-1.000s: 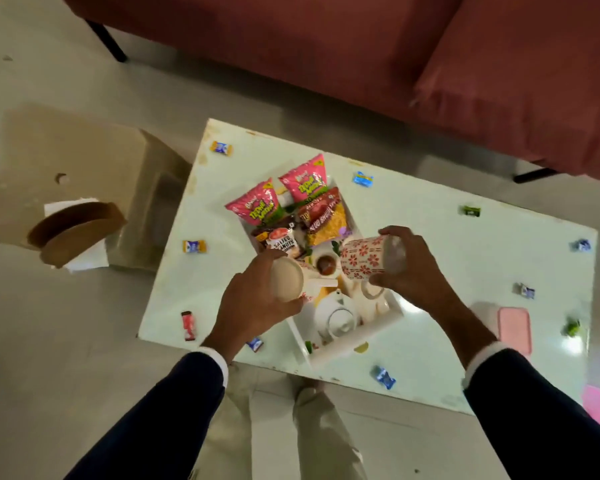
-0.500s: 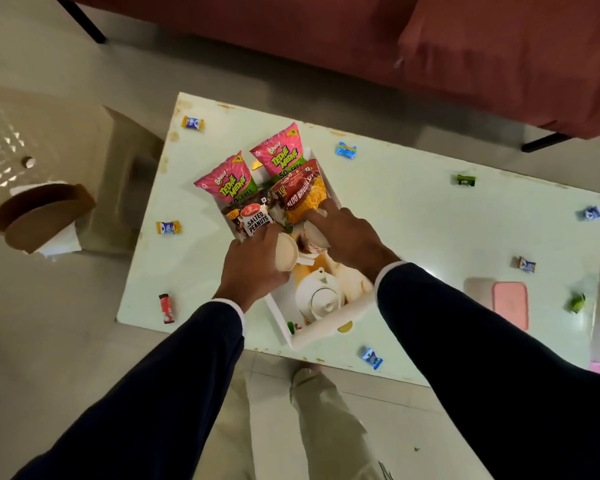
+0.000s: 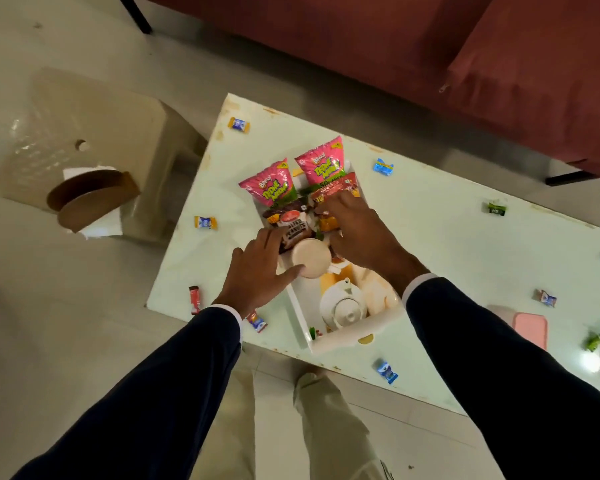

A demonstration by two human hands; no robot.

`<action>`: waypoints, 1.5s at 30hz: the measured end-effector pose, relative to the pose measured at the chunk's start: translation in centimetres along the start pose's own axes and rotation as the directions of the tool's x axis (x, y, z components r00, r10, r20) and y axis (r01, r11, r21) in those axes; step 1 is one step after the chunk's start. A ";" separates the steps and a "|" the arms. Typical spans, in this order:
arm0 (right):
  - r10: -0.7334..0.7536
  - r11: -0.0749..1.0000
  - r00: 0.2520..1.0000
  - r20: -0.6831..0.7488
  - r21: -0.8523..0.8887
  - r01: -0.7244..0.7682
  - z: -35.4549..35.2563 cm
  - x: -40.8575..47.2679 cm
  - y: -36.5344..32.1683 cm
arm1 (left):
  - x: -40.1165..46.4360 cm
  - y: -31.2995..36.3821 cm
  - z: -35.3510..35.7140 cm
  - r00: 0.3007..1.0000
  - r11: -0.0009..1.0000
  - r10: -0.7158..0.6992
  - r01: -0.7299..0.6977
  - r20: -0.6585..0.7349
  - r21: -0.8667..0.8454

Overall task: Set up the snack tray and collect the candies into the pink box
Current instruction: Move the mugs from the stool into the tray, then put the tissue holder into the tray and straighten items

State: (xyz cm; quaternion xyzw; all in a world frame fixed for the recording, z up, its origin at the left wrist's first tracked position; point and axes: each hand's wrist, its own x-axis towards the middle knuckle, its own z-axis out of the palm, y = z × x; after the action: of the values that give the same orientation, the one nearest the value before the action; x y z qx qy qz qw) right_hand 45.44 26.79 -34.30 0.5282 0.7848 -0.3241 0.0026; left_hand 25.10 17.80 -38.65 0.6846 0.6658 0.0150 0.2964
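A white tray point(image 3: 343, 339) sits mid-table with a white teapot point(image 3: 343, 306) at its near end. At its far end are two pink snack packets point(image 3: 271, 183), a red packet point(image 3: 340, 190) and a peanuts packet point(image 3: 293, 230). My left hand point(image 3: 257, 271) grips a cream cup point(image 3: 309, 258) at the tray's left rim. Over the tray's middle, my right hand point(image 3: 357, 230) lies with fingers spread on the red packet. The patterned cup is hidden. The pink box point(image 3: 530, 329) lies near the right edge. Several wrapped candies lie scattered on the table, such as a blue one point(image 3: 383, 167) and a green one point(image 3: 496, 208).
A beige plastic stool point(image 3: 94, 133) stands left of the pale green table point(image 3: 447, 244), with a brown cardboard holder and tissue point(image 3: 90, 195) on it. A red sofa point(image 3: 395, 46) runs behind the table. My legs are at the table's near edge.
My right hand brought the patterned cup down into the tray, let it go and moved forward onto the packets. My left hand kept the cream cup at the tray's left side.
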 end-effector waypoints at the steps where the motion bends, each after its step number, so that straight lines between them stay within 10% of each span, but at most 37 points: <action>1: -0.032 0.997 0.999 -0.022 0.064 0.034 -0.1 0.9 -1.7 | -0.6 -1.2 -0.9 1.000 1.000 -0.002 0.002 -0.014 -0.001; 7: -0.112 0.946 0.993 0.035 0.311 0.095 2.6 8.0 -12.7 | -3.7 -10.8 -7.7 0.973 0.992 -0.115 0.103 -0.201 -0.068; 14: -0.029 0.913 0.980 0.196 0.405 -0.054 10.3 14.7 -23.8 | -5.7 -23.8 -13.7 0.785 0.889 -0.456 0.421 -0.419 -0.180; 18: 0.096 0.892 0.956 0.277 0.403 -0.206 14.2 16.8 -27.1 | -3.5 -29.7 -15.4 0.807 0.865 -0.501 0.454 -0.314 -0.214; 27: -0.207 0.942 0.959 0.195 -0.224 0.249 19.9 17.3 -30.8 | 0.7 -35.1 -16.0 0.901 0.890 -0.409 0.360 -0.144 -0.280; 34: -0.297 0.788 0.907 0.297 -0.461 0.409 21.9 19.5 -31.0 | -2.7 -38.3 -16.9 0.641 0.523 -0.724 0.271 -0.254 -0.808; 45: -0.356 0.637 0.878 0.320 -0.604 0.479 24.0 22.7 -30.7 | -11.0 -41.0 -12.2 0.532 0.409 -0.832 0.394 -0.158 -0.823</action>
State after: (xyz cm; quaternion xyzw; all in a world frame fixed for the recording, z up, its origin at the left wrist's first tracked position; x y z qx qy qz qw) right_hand 1.74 26.19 -45.57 0.2652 0.9448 -0.0573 0.1836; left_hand -18.23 9.78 -41.94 0.1639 0.8705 0.3469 0.3082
